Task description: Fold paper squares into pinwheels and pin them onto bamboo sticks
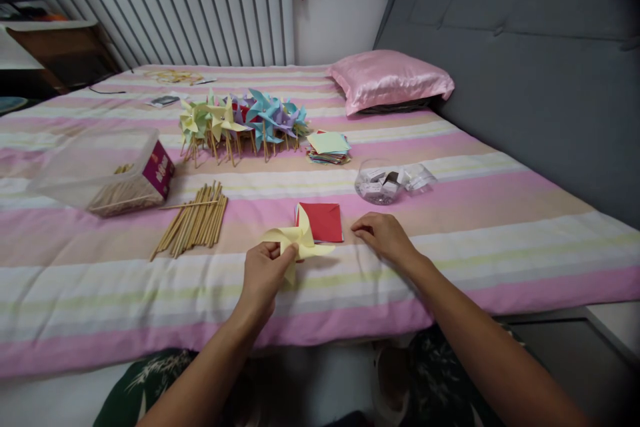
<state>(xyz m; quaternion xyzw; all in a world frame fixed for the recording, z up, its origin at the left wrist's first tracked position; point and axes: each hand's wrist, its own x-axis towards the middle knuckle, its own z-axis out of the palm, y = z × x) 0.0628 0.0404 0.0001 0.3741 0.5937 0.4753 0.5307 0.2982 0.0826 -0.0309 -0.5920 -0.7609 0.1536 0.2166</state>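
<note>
Fingers of left hand pinched on yellow pinwheel, held just above striped bedspread, blades flat and facing up; no long axis to tell. Right hand resting on bed just right of red paper square, fingers curled, grasping nothing visible. Beyond right fingers, clear round tub holding small pale pieces. Far left of left fingers, clear plastic box on its side with wooden sticks inside; loose stick bundle beside it. Further back, finished pinwheels, stacked coloured paper, pink pillow, grey headboard, white radiator.
</note>
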